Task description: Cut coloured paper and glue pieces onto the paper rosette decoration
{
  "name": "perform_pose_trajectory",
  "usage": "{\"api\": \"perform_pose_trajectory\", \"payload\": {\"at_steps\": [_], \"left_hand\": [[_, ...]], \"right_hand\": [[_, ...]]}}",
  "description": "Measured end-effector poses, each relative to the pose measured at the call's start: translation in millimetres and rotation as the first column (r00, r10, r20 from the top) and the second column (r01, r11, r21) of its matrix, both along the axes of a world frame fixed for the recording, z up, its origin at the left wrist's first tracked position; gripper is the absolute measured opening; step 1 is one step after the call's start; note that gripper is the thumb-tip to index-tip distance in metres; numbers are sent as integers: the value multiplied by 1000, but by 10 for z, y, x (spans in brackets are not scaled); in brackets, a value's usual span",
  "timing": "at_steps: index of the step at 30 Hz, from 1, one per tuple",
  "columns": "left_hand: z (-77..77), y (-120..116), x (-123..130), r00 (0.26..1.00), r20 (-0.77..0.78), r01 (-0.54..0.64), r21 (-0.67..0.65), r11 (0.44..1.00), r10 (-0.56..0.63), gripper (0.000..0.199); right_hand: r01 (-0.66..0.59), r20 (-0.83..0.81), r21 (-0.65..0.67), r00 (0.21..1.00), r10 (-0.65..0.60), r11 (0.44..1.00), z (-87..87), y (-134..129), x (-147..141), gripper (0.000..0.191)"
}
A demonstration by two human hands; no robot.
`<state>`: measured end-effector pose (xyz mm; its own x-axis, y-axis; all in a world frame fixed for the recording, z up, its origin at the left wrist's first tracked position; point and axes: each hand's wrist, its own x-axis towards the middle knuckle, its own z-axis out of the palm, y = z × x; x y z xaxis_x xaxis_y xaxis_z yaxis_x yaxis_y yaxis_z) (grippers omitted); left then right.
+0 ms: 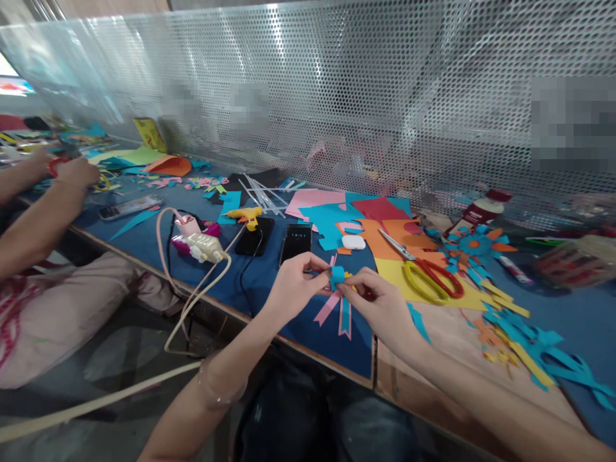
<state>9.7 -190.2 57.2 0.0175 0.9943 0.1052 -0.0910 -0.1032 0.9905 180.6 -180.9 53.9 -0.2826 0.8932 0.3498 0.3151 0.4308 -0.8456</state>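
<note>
Between my two hands, above the table's front edge, is a small blue paper loop (337,276). My left hand (301,282) pinches its left side with thumb and forefinger. My right hand (373,298) is closed at its lower right side, with a bit of yellow paper showing by the fingers. Just below the loop, pink and blue paper ribbons (345,316) with notched ends spread downward. Yellow and red scissors (426,273) lie on orange and yellow sheets (392,273) to the right of my right hand.
A yellow glue gun (248,217) rests by two phones (296,242). Cables loop from a power strip (199,246) over the front edge. Blue paper flowers (474,242), a bottle (481,212) and a jar (577,261) stand right. Another person's hands (74,173) work at left.
</note>
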Motion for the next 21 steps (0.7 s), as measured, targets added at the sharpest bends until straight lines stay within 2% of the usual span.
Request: {"api": "perform_pose_trajectory", "payload": {"at_steps": [3,8,11,17,21], "left_hand": [[20,-1,-10,997,-78,-28,17,999,29,12],[63,6,-39,952,-272,-93,169,981,137,7],[66,10,-57,948,-286,-96,169,981,142,9],[112,-23,-82,920,-345,-118,203,972,184,9],[187,-93,-63,901,-372,-147,228,963,225,5]], "right_hand": [[6,6,0,1000,-6,1000,20,-11,-8,19],[35,3,-95,999,-35,995,40,-13,-18,29],[37,-61,-170,997,-48,985,47,-11,-20,37],[-21,-84,-371,996,-11,928,156,-17,-8,34],[-84,-59,-394,996,66,915,204,-27,-16,30]]}}
